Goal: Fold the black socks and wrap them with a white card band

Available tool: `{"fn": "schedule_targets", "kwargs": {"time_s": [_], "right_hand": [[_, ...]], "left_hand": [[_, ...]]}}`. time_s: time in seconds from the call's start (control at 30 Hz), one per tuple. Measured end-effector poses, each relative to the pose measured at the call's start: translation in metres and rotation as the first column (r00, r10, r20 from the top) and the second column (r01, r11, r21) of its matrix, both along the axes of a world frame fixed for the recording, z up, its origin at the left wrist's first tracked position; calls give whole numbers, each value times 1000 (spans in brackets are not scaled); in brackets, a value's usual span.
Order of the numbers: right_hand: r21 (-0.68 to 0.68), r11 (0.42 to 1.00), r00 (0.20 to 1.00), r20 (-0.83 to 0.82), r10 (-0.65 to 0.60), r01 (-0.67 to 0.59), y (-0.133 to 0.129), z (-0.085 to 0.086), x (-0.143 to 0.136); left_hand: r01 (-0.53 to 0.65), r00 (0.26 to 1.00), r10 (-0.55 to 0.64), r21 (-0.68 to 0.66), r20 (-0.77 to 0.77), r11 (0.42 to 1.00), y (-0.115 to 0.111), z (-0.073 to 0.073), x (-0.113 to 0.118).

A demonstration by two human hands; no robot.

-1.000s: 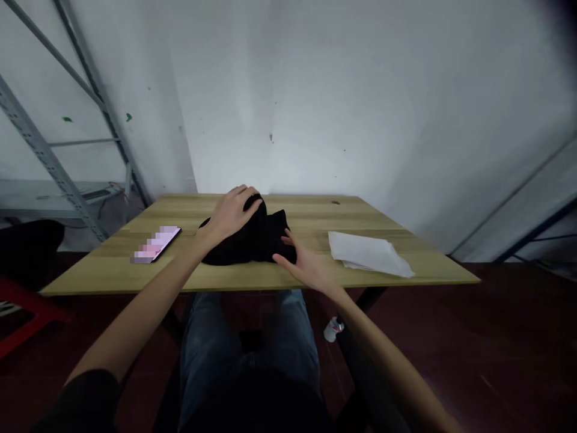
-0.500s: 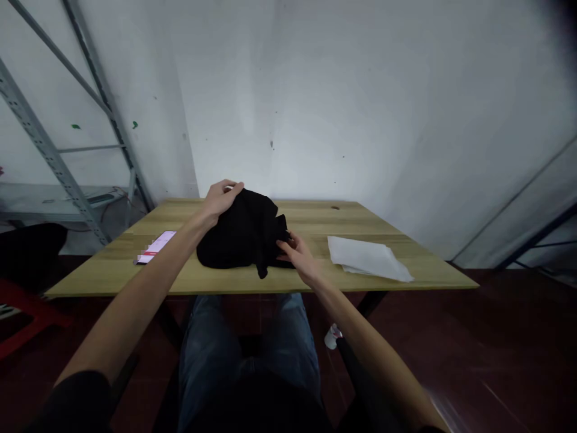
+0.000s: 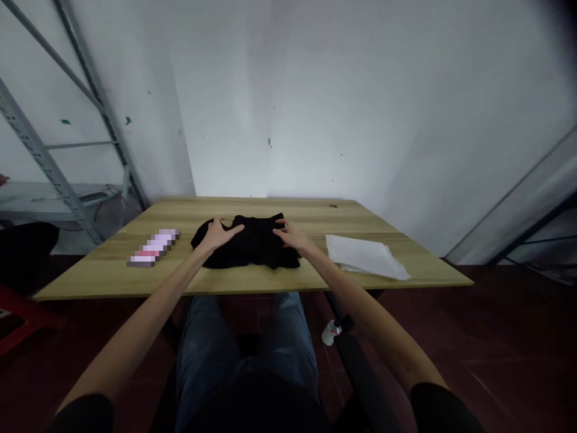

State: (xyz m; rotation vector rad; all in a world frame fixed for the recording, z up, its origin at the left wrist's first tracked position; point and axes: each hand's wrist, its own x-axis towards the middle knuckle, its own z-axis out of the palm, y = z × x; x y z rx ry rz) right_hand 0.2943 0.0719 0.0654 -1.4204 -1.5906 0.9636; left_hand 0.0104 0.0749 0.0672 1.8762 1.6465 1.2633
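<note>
A black piece of cloth (image 3: 252,246), which looks like a garment, lies bunched and partly folded on the wooden table (image 3: 306,282) in front of me. My left hand (image 3: 219,234) rests on its left part, thumb stretched out to the right and fingers spread. On the opposite side my right hand (image 3: 291,234) touches the cloth's right edge, its fingers apart. The dark fabric hides what kind of garment it is and how its layers lie.
A phone (image 3: 155,246) with a blurred screen lies left of the cloth. White paper sheets (image 3: 365,257) lie to the right. A metal rack (image 3: 58,174) stands at the left, and a white container (image 3: 330,332) is on the floor below the table.
The cloth's raised left part has come down flat onto the table. My left hand has lowered with it, and its fingers have spread. My right hand has shifted slightly upward.
</note>
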Motion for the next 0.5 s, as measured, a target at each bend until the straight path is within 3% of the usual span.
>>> {"fn": "schedule_targets", "kwargs": {"time_s": [0.07,0.13,0.23,0.4,0.5], "right_hand": [[118,993,996,85,17,-27,-1,-6,2],[234,969,985,169,40,-79,-3,-10,3],[289,949,957,286,43,-129,-6,-12,2],[294,947,915,404,0,-129,-10,-11,1],[270,960,939,344,-20,-78,-10,-15,6]], "left_hand": [[-9,978,16,33,-210,999,-12,-4,6],[113,912,-69,85,-405,990,-23,-6,14],[212,840,-141,77,-524,974,-32,-11,23],[110,924,-66,96,-377,989,-20,-17,24],[-5,997,17,155,-80,988,-10,-20,11]]}}
